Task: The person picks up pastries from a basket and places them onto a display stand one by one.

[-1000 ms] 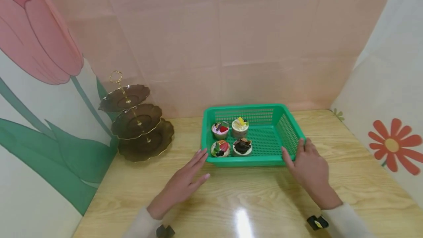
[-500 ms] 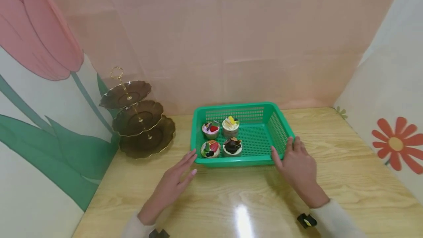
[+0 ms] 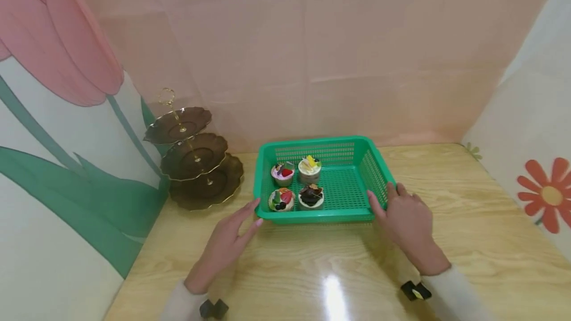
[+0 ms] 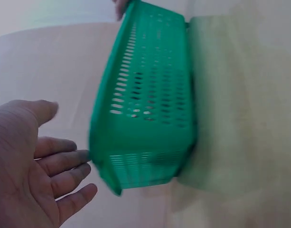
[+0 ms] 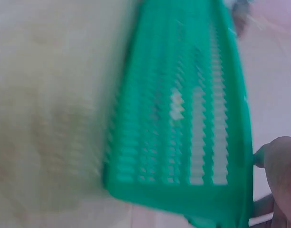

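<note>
Left hand: fingers are extending nearly straight, their tips touching the near-left corner of the green basket. Thumb is standing apart from the fingers; nothing is being gripped. Right hand: loosely draping over the near-right corner, thumb reaching over the near rim, fingers lying on the side rim; no clenching is showing. The right wrist view is blurring, so how firmly it is pressing I cannot tell.

The basket is sitting just ahead of both hands and between them, its long axis running across from left hand to right. Neither hand is nearer: each is touching its own near corner, the right one reaching farther over the edge.

Inside, four small cakes are clustering toward the left hand's end: a fruit-topped cake and a chocolate-topped cake in the nearer row, a lilac cake and a yellow-topped cake behind them. Bare basket floor is lying on the right hand's side.

Farther out, a three-tiered stand is standing beyond and left of the left hand, apart from the basket. Wooden table is stretching beneath everything; a pink backdrop is hanging beyond.
</note>
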`<state>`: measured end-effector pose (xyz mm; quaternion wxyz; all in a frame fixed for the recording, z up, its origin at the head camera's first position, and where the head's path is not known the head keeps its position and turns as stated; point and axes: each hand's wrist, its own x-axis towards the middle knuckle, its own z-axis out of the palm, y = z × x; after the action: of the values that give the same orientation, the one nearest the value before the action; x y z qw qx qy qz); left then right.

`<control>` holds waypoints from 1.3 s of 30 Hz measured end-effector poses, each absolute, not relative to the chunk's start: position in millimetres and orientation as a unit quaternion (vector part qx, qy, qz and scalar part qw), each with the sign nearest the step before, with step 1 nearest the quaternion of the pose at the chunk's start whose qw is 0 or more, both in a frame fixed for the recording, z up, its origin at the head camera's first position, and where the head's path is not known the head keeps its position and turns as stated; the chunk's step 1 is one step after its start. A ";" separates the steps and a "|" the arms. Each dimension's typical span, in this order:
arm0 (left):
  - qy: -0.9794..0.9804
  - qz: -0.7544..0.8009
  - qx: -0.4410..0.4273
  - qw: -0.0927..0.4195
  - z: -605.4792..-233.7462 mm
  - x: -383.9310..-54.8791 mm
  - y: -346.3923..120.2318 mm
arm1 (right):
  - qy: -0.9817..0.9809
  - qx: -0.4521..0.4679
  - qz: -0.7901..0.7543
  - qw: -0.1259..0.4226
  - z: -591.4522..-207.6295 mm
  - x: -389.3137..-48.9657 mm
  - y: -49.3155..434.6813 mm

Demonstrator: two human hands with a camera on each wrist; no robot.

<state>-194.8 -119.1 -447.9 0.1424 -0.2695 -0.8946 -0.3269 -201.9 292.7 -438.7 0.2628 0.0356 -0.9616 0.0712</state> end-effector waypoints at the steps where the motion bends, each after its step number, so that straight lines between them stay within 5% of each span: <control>1: -0.895 -0.323 -0.272 0.145 -444.2 -199.2 -117.2 | -0.958 0.050 0.089 0.267 -436.9 -205.1 299.6; 7: -0.876 -0.293 -0.362 0.124 -418.8 -245.8 -104.3 | -0.944 0.151 0.234 0.177 -430.9 -235.5 338.0; 18: -0.884 -0.164 -0.429 -0.081 -400.5 -308.3 -86.8 | -0.933 0.209 0.286 0.064 -427.1 -264.2 344.0; 25: -0.885 -0.084 -0.447 -0.101 -396.8 -320.0 -79.2 | -0.944 0.205 0.255 0.029 -416.0 -272.4 340.7; 39: -0.899 0.014 -0.419 -0.127 -402.7 -324.8 -53.0 | -0.951 0.203 0.227 0.053 -419.9 -273.7 334.1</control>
<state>-324.8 -53.0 -402.7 -0.1274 -0.4186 -0.8991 0.0139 -273.7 334.1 -419.9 0.0529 0.2026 -0.9512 0.2267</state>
